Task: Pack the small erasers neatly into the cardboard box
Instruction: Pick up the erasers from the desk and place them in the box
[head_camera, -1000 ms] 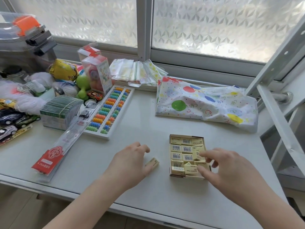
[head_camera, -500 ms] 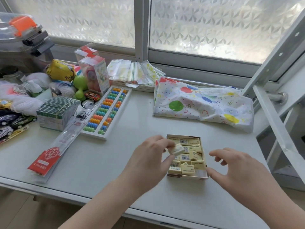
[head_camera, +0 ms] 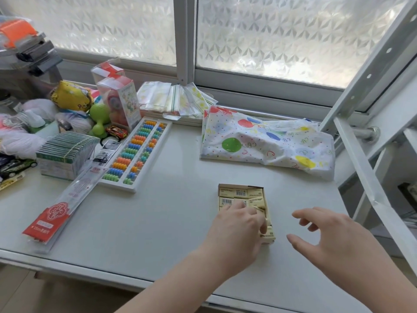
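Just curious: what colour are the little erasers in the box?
Pale cream-yellow erasers, some with white barcode labels; the head view shows them best.

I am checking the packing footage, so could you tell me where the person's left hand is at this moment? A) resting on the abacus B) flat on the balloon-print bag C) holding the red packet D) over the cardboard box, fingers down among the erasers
D: the left hand covers the near part of the cardboard box, its fingers down among the erasers, while the right hand hovers beside the box, holding nothing.
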### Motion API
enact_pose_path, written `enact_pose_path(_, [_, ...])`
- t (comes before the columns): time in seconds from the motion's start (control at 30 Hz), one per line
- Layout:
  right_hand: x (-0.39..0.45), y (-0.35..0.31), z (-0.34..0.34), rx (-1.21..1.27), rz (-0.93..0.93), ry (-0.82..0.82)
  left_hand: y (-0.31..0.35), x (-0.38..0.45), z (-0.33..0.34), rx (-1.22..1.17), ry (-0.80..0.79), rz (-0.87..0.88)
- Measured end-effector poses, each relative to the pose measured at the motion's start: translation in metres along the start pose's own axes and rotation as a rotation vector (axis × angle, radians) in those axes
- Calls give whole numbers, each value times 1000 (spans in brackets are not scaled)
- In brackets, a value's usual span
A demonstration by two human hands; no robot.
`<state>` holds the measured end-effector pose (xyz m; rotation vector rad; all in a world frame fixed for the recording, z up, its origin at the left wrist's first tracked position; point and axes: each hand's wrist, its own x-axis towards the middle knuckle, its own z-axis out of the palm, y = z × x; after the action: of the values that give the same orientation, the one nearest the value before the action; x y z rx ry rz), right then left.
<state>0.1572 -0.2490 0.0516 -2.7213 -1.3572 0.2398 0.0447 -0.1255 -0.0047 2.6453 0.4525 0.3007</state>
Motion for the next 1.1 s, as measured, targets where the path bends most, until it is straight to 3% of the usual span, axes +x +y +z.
enact_pose_path(0.23, [3,-7,4,13,-13,-39,-6,-2,-5,-56,18,-5])
enact_pose_path(0.4, [19,-15,0,71,-38,-17,-47,7,-32,-40,169,-186])
enact_pose_path(0.53, [49,-30,4,100,-120,-2,-71,24,-42,56,101,-283])
enact_pose_path(1.1, [129,-73,41,-29,-278,-203,-72,45,-25,187,-37,-268])
